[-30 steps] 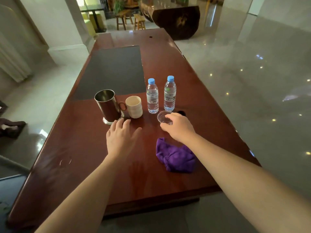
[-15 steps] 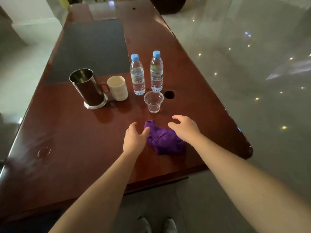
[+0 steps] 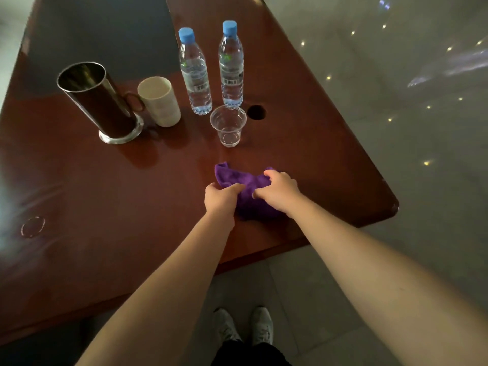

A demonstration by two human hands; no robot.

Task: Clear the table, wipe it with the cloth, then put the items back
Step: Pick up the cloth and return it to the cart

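Note:
A crumpled purple cloth point(image 3: 239, 178) lies on the red-brown wooden table point(image 3: 148, 196) near its front right corner. My left hand point(image 3: 220, 198) pinches the cloth's left side and my right hand point(image 3: 280, 192) grips its right side. Behind the cloth stands an empty clear plastic cup point(image 3: 228, 125). Two water bottles with blue caps, one on the left point(image 3: 195, 72) and one on the right point(image 3: 230, 64), stand upright behind the cup. To their left are a cream mug point(image 3: 159, 101) and a tall metal tankard point(image 3: 96, 101) on a round base.
A dark round cable hole point(image 3: 256, 112) sits in the table right of the cup. A dark grey mat point(image 3: 105, 33) covers the far middle of the table. A faint ring mark point(image 3: 33, 227) shows at the left. Shiny tiled floor point(image 3: 383, 114) lies to the right; my shoes point(image 3: 243, 326) show below.
My right hand let go of the plastic cup and drew back. Both hands came down onto the purple cloth and closed on it. The view tilted downward.

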